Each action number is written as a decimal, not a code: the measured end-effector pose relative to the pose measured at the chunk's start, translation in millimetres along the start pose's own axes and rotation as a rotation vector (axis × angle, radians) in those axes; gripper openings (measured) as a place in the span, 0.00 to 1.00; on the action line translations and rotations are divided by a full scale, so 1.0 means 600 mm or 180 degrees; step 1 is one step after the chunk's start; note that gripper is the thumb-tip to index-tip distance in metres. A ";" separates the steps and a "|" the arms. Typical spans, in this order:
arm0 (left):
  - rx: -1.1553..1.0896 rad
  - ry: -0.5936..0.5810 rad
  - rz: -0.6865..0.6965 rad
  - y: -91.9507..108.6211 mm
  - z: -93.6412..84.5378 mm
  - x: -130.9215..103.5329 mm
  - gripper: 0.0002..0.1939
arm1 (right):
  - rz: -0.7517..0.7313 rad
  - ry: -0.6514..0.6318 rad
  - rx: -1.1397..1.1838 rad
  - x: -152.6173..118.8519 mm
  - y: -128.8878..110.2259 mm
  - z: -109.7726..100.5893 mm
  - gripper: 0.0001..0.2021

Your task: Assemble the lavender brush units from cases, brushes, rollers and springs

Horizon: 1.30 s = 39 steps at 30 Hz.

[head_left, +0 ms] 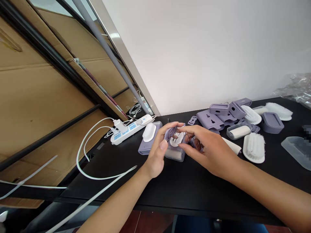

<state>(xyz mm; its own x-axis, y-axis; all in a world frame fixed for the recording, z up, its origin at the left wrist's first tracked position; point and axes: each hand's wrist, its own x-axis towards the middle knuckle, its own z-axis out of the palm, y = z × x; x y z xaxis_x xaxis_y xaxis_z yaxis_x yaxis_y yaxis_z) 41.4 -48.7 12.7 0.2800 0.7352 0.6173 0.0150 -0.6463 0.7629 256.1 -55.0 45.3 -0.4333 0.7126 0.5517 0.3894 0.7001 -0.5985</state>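
Note:
My left hand (156, 158) is closed around a small purple plastic part (170, 132), held above the black table. Close by, the thumb and forefinger of my right hand (209, 145) curl toward that part, with thin metal wire (175, 135) at their tips. What else the right fingers grip is partly hidden. Beneath both hands lies a clear-walled case (175, 155) with something white in it. To the left, a white bristled brush head (149, 132) rests on a flat purple piece (143, 148).
Purple housings (207, 119) are heaped at the back right, among white brush heads (254, 149). A clear cover (295, 149) and crumpled plastic wrap (298, 87) lie farther right. A power strip (131, 129) with white cables (82, 152) is at the left.

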 end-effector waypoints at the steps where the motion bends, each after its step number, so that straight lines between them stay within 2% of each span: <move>1: 0.0062 -0.0075 0.0048 0.001 0.000 -0.001 0.24 | 0.0007 -0.0004 0.0020 0.000 0.001 0.000 0.16; 6: 0.0404 -0.0206 0.0185 0.002 -0.002 -0.002 0.25 | 0.0033 -0.0055 -0.0039 0.001 0.001 -0.002 0.14; 17: 0.0140 -0.0271 0.0249 0.000 -0.002 0.000 0.24 | -0.0041 0.0029 -0.0167 0.000 -0.001 -0.003 0.15; 32: 0.0355 -0.0366 0.0289 0.002 -0.006 0.003 0.24 | 0.0100 -0.0001 0.0064 0.000 -0.001 -0.004 0.12; 39: 0.0299 -0.0428 0.0294 0.005 -0.006 0.001 0.24 | 0.0161 -0.0083 0.0082 0.004 0.000 -0.006 0.14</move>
<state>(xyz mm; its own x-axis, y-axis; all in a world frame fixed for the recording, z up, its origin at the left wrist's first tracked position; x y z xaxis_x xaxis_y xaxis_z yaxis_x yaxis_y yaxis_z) 38.1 -49.7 16.2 0.4100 0.6419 0.6479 0.0711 -0.7307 0.6790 258.1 -53.4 48.8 -0.4347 0.7455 0.5052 0.3905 0.6615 -0.6402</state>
